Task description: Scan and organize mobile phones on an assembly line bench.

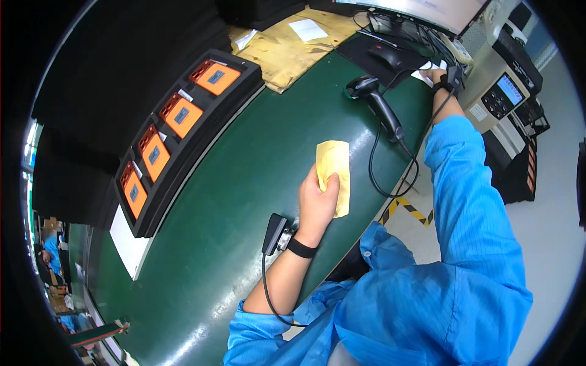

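My left hand (318, 201) is closed round a yellow slip of paper (333, 160), thumb on top, held over the middle of the green table. A black strap with a small black device (277, 234) sits on that wrist. My right arm stretches to the far right, where my right hand (436, 75) is at some white paper (421, 76) by the label printer. Its fingers are small in the picture and partly hidden, so their grip does not show. Nearest to the right hand are the black mouse (386, 57) and its dark mat.
A black barcode scanner (377, 107) lies on the green table (244, 177), its cable looping over the edge. At the left, a black foam tray (241, 97) holds several orange phone-like devices (183, 116). The printer (497, 100) stands right, a monitor (427, 12) at the back.
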